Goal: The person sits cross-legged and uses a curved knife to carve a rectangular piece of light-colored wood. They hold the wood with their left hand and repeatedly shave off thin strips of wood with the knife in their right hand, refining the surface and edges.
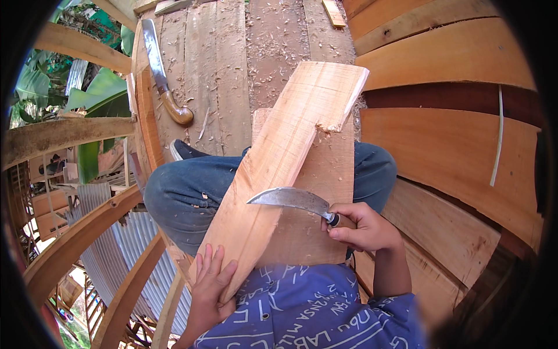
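A long pale wooden board (261, 157) lies slantwise over my lap, its far end up to the right with a rough notch in the right edge. My left hand (213, 285) grips the board's near end, thumb on one side and fingers spread across the top. In my right hand (366, 228) is a curved knife (290, 198), fist wrapped round its wooden handle. The blade points left, over the board's right edge; whether it touches the wood I cannot tell. Beneath, a second wider board (317, 227) rests across my legs.
A machete (157, 70) with a wooden handle lies on the plank floor (229, 70) at the far left. Wood shavings are scattered about. A small wood offcut (333, 13) sits at the back. Plank walls (442, 139) rise on the right; an open railing (70, 136) bounds the left.
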